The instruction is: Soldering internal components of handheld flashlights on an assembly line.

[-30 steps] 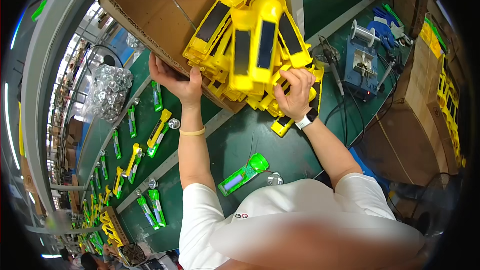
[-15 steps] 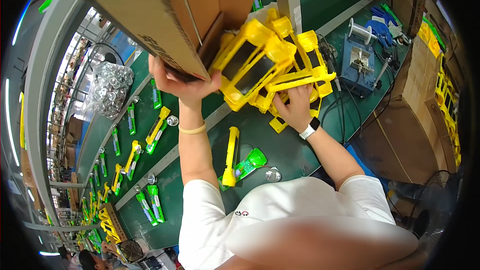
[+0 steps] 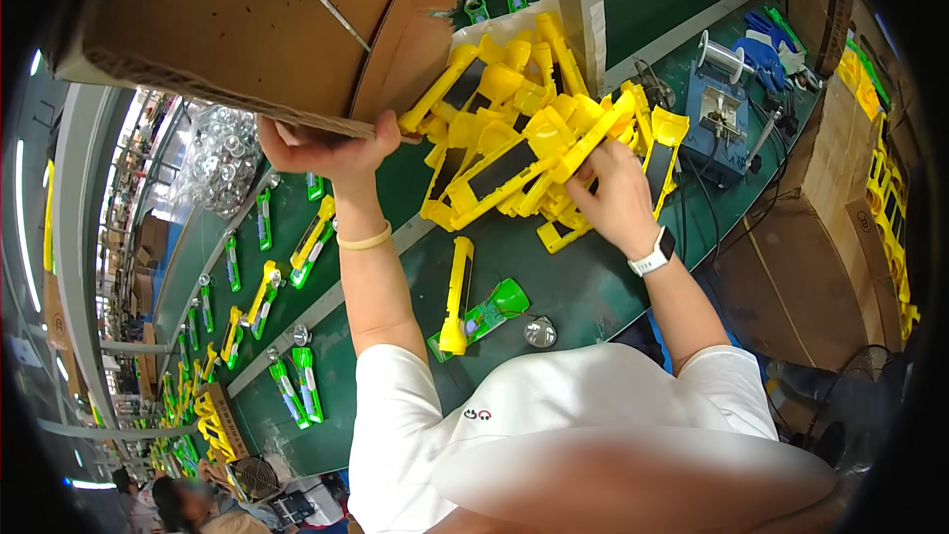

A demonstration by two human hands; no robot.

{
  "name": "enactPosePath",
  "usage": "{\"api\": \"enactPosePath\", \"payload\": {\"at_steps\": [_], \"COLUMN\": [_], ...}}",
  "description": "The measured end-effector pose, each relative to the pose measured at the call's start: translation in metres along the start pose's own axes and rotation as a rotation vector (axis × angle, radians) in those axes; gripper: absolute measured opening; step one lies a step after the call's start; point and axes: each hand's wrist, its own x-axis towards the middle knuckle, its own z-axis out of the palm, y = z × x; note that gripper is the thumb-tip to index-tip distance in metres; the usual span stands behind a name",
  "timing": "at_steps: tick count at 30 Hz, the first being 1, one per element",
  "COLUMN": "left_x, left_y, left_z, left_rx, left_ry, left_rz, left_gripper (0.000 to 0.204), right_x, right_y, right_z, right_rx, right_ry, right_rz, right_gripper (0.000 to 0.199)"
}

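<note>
Heap of yellow plastic torch housings w/ dark panels (image 3: 524, 129) lies on the green bench top (image 3: 593, 287), centre-right, just at 4 o'clock of the big brown cardboard box (image 3: 257, 30). Box is tipped, open flaps toward the heap; its top and left side are cut off by the frame edge, inside not visible. Lower layers of the heap are hidden under the upper pieces, so count can't be told.

Left hand (image 3: 321, 148): raised at 12 o'clock of the torso, fingers curled onto the box's lower corrugated edge, clamped on it; fingertips hidden behind the cardboard. Forearm runs straight up from the white T-shirt sleeve, thin yellow wristband (image 3: 364, 238) on it.

Right hand (image 3: 618, 198): fingers partly spread, laid on the heap's 5 o'clock edge, touching the yellow pieces. Whether it pinches one or just presses can't be told, fingertips buried among parts. White smartwatch (image 3: 653, 257) on wrist, forearm angled toward 11 o'clock. Hands well apart.

Near the body: single long yellow housing (image 3: 457, 295) upright-ish on the bench, green plastic torch part (image 3: 489, 309) touching it at 3 o'clock, small round silver reflector (image 3: 540, 332) beside that. At 3 o'clock of the heap, a blue soldering station w/ wire spool (image 3: 720, 104). At 9 o'clock, rows of green and yellow parts (image 3: 267, 277) along the belt; clear bag of shiny reflectors (image 3: 219, 160) beyond, blurred.
</note>
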Motion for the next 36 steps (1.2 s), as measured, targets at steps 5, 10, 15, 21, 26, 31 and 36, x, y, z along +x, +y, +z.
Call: {"api": "enactPosePath", "payload": {"at_steps": [5,10,15,21,26,31,36], "left_x": [0.003,0.006,0.012,0.009,0.029,0.050,0.052], "left_y": [-0.001,0.013,0.016,0.029,0.066,0.112,0.277], "left_z": [-0.011,-0.006,-0.038,-0.131,-0.217,-0.329,-0.512], "left_rx": [0.011,0.065,0.133,0.283,0.404,-0.008,0.603], "left_ry": [-0.029,0.009,-0.039,0.076,0.258,0.481,0.636], "left_rz": [0.053,0.230,0.155,0.008,-0.271,-0.614,-0.971], "left_gripper": [0.106,0.096,0.105,0.112,0.073,0.057,0.041], "right_x": [0.001,-0.015,-0.030,-0.058,-0.086,-0.114,-0.106], "right_y": [0.002,0.006,0.010,0.028,0.041,0.066,0.045], "right_z": [-0.014,-0.023,-0.036,-0.104,-0.090,-0.082,-0.065], "right_rx": [-0.034,-0.004,0.062,0.145,0.415,0.518,0.465], "right_ry": [-0.115,-0.084,-0.049,0.279,0.103,0.189,0.079], "right_rz": [0.068,0.086,0.091,0.342,0.422,0.434,0.281], "right_gripper": [0.018,0.015,0.014,0.012,0.010,0.016,0.020]}}
